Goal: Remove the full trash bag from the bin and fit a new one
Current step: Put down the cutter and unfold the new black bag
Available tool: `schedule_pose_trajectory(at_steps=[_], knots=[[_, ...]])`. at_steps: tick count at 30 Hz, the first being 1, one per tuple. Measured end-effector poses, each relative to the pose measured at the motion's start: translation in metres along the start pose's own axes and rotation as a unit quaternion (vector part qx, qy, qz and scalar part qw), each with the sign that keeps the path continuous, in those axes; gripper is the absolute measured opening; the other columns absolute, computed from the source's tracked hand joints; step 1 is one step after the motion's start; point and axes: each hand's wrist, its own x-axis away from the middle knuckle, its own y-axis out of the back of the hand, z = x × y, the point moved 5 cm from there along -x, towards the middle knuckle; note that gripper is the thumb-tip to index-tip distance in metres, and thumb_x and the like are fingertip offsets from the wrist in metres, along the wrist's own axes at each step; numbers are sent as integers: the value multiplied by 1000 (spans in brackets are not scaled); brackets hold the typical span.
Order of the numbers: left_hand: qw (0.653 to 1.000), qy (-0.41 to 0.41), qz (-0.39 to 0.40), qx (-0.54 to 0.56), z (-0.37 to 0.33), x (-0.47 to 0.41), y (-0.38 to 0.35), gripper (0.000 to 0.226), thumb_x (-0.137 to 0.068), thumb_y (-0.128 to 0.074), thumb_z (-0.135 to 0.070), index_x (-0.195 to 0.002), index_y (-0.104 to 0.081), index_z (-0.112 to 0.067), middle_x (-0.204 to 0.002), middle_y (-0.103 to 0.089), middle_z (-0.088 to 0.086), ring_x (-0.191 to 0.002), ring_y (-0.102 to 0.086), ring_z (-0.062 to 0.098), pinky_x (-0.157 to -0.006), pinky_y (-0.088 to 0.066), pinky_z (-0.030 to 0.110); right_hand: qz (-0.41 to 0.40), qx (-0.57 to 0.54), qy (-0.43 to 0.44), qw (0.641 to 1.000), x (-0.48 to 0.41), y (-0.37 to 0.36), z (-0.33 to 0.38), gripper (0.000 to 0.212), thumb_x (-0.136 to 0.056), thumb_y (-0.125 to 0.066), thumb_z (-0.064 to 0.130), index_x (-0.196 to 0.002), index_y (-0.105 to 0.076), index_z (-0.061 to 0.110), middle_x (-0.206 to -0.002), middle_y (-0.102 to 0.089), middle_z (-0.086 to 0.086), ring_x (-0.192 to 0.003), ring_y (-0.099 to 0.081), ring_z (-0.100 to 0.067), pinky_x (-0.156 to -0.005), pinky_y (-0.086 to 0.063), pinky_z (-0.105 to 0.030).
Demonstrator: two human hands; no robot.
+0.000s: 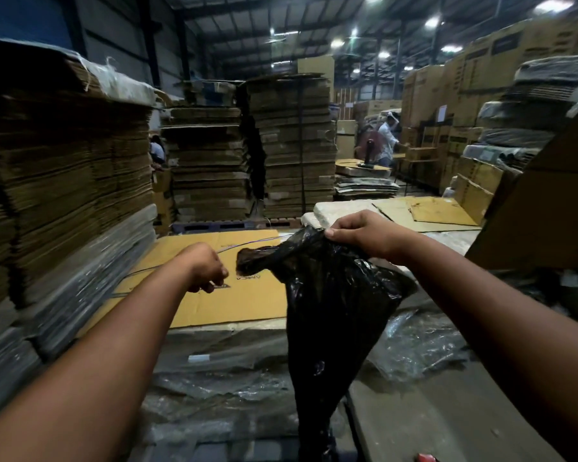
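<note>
Both bare forearms reach in from the bottom edge, with the black trash bag [334,311] hanging between them. The right hand [364,233] grasps the bag at its top edge, fingers curled over the crumpled plastic, and the bag hangs from that grip in a long, slack, wrinkled drape down to the bottom of the view. One loose corner of the bag's mouth sticks out to the left, toward the left hand [207,268]. That hand is clenched, knuckles up and fingers tucked under, just beside the corner but apart from it. Behind the hands a flat yellow cardboard sheet [244,305] lies on a low pile, with a thin strap [247,243] running across it. Crumpled clear plastic film [414,341] lies on the floor below and to the right of the bag. A tall stack of flattened cartons [64,178] rises along the left side, and more stacks [294,145] stand straight ahead. Farther back on the right, near piled boxes, a person in a light shirt [386,138] stands, blurred and small.
</note>
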Motion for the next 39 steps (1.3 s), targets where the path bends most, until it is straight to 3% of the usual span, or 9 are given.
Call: schedule_pose_trajectory(at_steps=[4,9,15,21,25,29,34,37,39], knots=[[971,33,-42,231,-2,3,-8,35,-99,-57,-35,-102,-65,-1,-90,-74,13,-58,-63,22,-53,-47,27,-38,44,15,998,-1,5,-1,31,-95,-66,33,-77,-66,7,-57,-50,8,-46,-41,-1,-46,-33,-16],[891,11,207,403,-76,41,-52,88,-81,-48,-79,-115,-64,0,-109,-74,21,-96,-74,32,-73,-63,39,-75,51,40,995,-9,-22,9,32,-94,-66,34,-73,-65,10,-60,-56,5,-51,-47,-3,-56,-38,-25],[893,-69,132,424,-110,33,-60,9,-95,-60,-16,-92,-69,-14,-76,-73,1,-68,-68,16,-61,-58,33,76,81,72,991,11,-53,25,23,-95,-65,34,-80,-69,18,-66,-63,9,-60,-55,-5,-59,-45,-23],[877,-144,133,438,-114,35,-66,25,-90,-63,0,-114,-69,-4,-106,-76,15,-90,-74,28,-67,-60,34,-149,26,-45,987,12,-11,3,48,-83,-64,65,-93,-64,17,-83,-69,-2,-70,-63,-16,-59,-48,-29],[870,-169,144,440,-113,36,-73,22,-89,-64,0,-108,-72,-7,-93,-78,10,-81,-73,24,-63,-58,29,-15,-72,-69,995,6,-36,-9,27,-83,-80,27,-97,-63,10,-88,-72,-8,-69,-66,-15,-56,-53,-28],[880,-93,104,454,-80,20,-71,19,-91,-64,-2,-110,-67,-5,-103,-74,15,-89,-71,27,-72,-61,36,-90,-81,-118,986,1,-12,-35,9,-91,-68,5,-85,-65,11,-75,-67,-9,-53,-63,-13,-53,-57,-30],[878,11,20,479,-36,6,-56,10,-94,-59,-2,-102,-62,-8,-88,-69,16,-75,-67,27,-71,-60,41,-182,-55,-195,962,2,18,-73,23,-92,-56,-3,-82,-66,16,-95,-71,-25,-86,-72,-39,-65,-55,-42],[839,45,-10,542,-28,7,-49,10,-96,-52,-2,-98,-61,-4,-83,-67,15,-72,-65,27,-62,-61,38,-161,109,-232,953,5,29,-87,12,-88,-63,3,-93,-71,9,-90,-73,-18,-82,-72,-34,-61,-54,-39],[822,51,-32,566,-26,8,-45,13,-96,-49,-2,-102,-60,0,-88,-66,17,-76,-66,31,-72,-59,45,-88,352,-264,894,17,30,-83,11,-87,-66,11,-98,-68,9,-87,-68,-6,-77,-65,-25,-64,-50,-34]])
